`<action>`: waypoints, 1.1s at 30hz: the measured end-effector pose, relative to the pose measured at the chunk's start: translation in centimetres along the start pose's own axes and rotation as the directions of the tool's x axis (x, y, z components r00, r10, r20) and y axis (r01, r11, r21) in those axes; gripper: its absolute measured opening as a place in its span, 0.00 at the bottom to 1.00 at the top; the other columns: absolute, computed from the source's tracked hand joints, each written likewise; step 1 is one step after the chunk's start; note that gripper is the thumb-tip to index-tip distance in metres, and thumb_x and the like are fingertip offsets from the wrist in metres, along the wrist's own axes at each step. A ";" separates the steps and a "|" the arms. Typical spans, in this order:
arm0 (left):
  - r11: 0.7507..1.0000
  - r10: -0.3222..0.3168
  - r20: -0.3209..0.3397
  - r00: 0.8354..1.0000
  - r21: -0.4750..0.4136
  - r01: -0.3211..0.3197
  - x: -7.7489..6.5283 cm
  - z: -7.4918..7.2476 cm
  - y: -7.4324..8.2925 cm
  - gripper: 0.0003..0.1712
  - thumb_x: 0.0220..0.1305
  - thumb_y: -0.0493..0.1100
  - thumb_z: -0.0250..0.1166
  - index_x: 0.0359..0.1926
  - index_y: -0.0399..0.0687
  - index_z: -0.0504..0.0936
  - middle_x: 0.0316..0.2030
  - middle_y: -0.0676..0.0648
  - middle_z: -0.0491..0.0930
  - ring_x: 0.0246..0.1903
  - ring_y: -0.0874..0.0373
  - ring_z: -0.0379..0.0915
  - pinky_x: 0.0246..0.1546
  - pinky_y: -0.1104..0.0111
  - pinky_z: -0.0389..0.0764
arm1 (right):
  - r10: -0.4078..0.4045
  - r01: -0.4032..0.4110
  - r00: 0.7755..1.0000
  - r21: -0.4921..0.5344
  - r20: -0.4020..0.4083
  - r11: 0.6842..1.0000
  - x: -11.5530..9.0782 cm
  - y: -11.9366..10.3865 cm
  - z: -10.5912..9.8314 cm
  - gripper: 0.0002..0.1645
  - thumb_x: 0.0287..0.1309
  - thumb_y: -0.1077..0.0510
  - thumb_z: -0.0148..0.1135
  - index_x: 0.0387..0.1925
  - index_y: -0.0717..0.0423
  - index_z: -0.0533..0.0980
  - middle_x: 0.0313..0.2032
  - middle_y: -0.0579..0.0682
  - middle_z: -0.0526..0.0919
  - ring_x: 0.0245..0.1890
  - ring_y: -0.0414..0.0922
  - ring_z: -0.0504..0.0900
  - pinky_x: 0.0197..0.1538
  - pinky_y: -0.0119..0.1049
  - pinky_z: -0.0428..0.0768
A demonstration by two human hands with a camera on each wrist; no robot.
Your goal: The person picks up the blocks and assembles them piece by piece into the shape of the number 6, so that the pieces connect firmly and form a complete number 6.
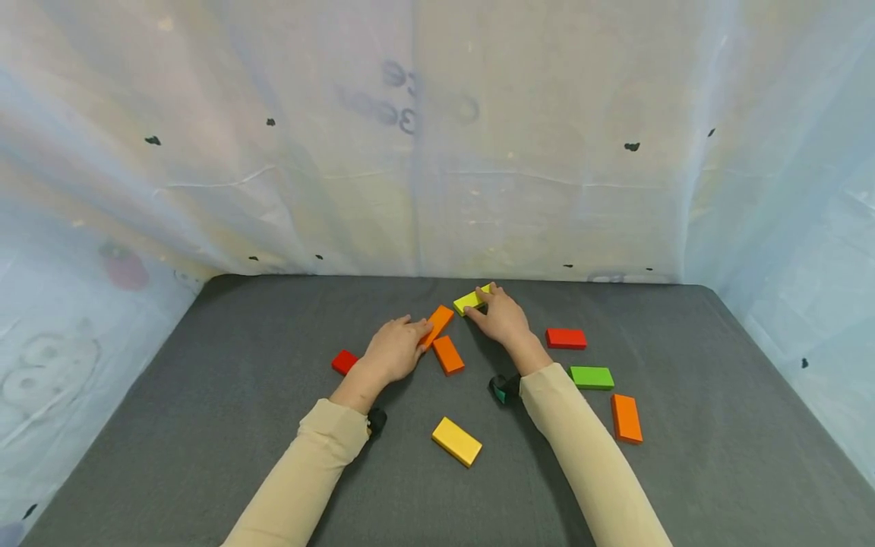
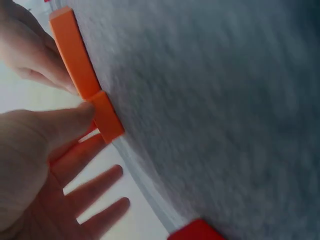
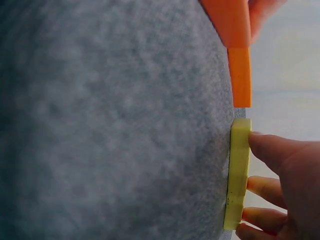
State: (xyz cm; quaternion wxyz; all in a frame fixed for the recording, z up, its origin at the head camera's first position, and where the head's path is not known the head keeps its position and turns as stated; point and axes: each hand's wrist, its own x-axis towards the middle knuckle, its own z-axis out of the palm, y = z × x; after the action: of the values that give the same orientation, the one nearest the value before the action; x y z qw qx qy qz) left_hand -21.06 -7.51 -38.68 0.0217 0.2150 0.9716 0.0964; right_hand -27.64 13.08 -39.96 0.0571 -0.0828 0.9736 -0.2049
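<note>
My left hand (image 1: 396, 349) pinches an orange block (image 1: 439, 322) near its left end; in the left wrist view, thumb and index finger sit on either side of this block (image 2: 107, 118). A second orange block (image 1: 448, 355) lies just in front of it, apart from both hands. At the back, my right hand (image 1: 503, 315) grips a lime-yellow block (image 1: 468, 301) lying flat on the cloth. The right wrist view has the thumb (image 3: 265, 147) and fingers along that block's (image 3: 238, 175) edge. A narrow gap separates it from the held orange block (image 3: 241, 77).
A red block (image 1: 345, 362) lies beside the left wrist. To the right are another red block (image 1: 566, 339), a green block (image 1: 592, 377) and an orange block (image 1: 627, 418). A deeper yellow block (image 1: 456, 441) lies nearer the front. Pale sheeting (image 1: 547, 213) stands behind the grey cloth-covered table (image 1: 205, 425).
</note>
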 end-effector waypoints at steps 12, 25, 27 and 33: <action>0.998 -0.028 -0.010 1.000 0.055 0.028 0.2 0.3 0.6 0.25 0.68 0.45 0.59 0.64 0.45 0.73 0.63 0.44 0.73 0.65 0.42 0.65 0.65 0.51 0.67 | 0.022 -0.021 1.000 -0.009 0.009 1.000 0.5 -0.3 0.2 0.37 0.68 0.41 0.52 0.72 0.52 0.59 0.74 0.60 0.51 0.73 0.59 0.52 0.71 0.56 0.59; 0.998 -0.036 0.002 0.999 0.046 0.036 0.5 0.2 1.5 0.25 0.69 0.45 0.59 0.65 0.45 0.73 0.62 0.45 0.74 0.65 0.43 0.65 0.66 0.52 0.66 | 0.020 -0.020 1.000 -0.014 0.004 1.000 0.9 -0.6 0.3 0.37 0.67 0.42 0.52 0.72 0.52 0.59 0.73 0.60 0.51 0.73 0.58 0.52 0.71 0.55 0.59; 0.998 -0.047 0.001 0.999 0.047 0.047 0.4 0.3 1.6 0.25 0.68 0.45 0.59 0.65 0.45 0.73 0.62 0.45 0.74 0.65 0.44 0.65 0.66 0.52 0.66 | 0.012 -0.012 1.000 -0.006 0.015 1.000 1.0 -0.7 0.3 0.37 0.68 0.41 0.52 0.72 0.52 0.59 0.73 0.60 0.51 0.73 0.58 0.52 0.71 0.54 0.58; 0.998 -0.042 -0.031 0.999 0.040 0.043 0.5 0.4 1.5 0.24 0.68 0.44 0.60 0.63 0.44 0.74 0.61 0.44 0.75 0.63 0.43 0.67 0.64 0.52 0.68 | -0.010 0.009 1.000 0.042 0.018 0.999 1.3 -0.7 0.2 0.37 0.67 0.43 0.53 0.72 0.52 0.59 0.74 0.61 0.50 0.73 0.59 0.50 0.71 0.56 0.57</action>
State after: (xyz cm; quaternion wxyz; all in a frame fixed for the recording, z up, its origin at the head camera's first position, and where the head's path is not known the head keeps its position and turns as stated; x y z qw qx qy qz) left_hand -20.86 -5.85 -38.82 0.0049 0.1931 0.9779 0.0793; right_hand -28.83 12.09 -39.91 0.0670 -0.0882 0.9681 -0.2248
